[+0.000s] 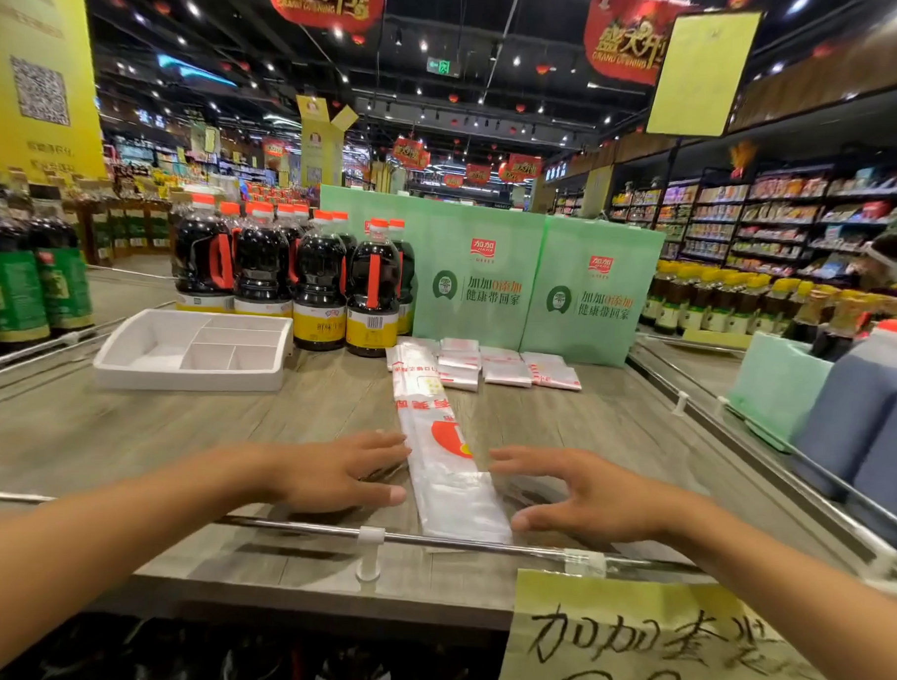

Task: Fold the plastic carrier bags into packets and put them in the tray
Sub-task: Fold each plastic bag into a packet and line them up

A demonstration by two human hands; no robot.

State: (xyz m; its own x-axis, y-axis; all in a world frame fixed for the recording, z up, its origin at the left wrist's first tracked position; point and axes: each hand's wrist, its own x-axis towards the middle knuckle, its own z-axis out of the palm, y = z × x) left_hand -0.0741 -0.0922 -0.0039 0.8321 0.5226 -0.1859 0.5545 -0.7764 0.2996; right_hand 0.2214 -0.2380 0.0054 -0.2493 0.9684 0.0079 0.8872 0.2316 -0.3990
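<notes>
A clear plastic carrier bag (442,442) with red print lies folded into a long narrow strip down the middle of the wooden shelf top. My left hand (337,476) hovers just left of the strip's near end, fingers spread, fingertips at its edge. My right hand (578,494) sits just right of the strip, fingers loosely spread, holding nothing. Several folded bag packets (507,368) lie in a row behind the strip. The white divided tray (127,359) stands at the back left with nothing in it.
Dark sauce bottles (320,277) stand behind the tray. Green cardboard display boxes (536,282) rise behind the packets. A metal rail (325,528) runs along the shelf's front edge, with a yellow handwritten price sign (643,651) below. Large jugs (875,410) stand to the right.
</notes>
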